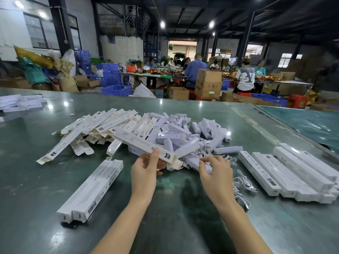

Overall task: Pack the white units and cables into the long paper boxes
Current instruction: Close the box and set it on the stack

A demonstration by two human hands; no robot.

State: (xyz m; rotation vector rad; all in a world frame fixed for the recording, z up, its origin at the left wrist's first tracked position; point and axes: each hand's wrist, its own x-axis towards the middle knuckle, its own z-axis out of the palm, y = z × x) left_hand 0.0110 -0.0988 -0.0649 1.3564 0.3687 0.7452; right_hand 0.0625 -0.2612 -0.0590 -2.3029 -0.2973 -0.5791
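View from the head camera over a green table point(183, 226). The left hand point(146, 167) grips one long paper box point(145, 145) near its open end, thumb on top and fingers point(160, 165) curled beneath, holding it tilted above the table with its far end over the pile. The right hand point(215, 170) reaches into the near edge of the heap of white units point(183, 132), its fingers bent and pinching what appears to be a unit with a cable, though the exact item is hard to make out under the hand. Flat, unfilled boxes point(102, 123) lie in a loose heap left of the units, touching them. Two closed boxes point(91, 189) lie side by side at the near left. A row of closed boxes point(293, 171) lies at the right, packed against one another. Coiled white cables point(242, 184) lie between the right hand and that row. More white boxes point(22, 102) rest at the far left of the table. Beyond the table, people sit at work tables among cardboard cartons point(208, 86) and blue crates point(111, 77).
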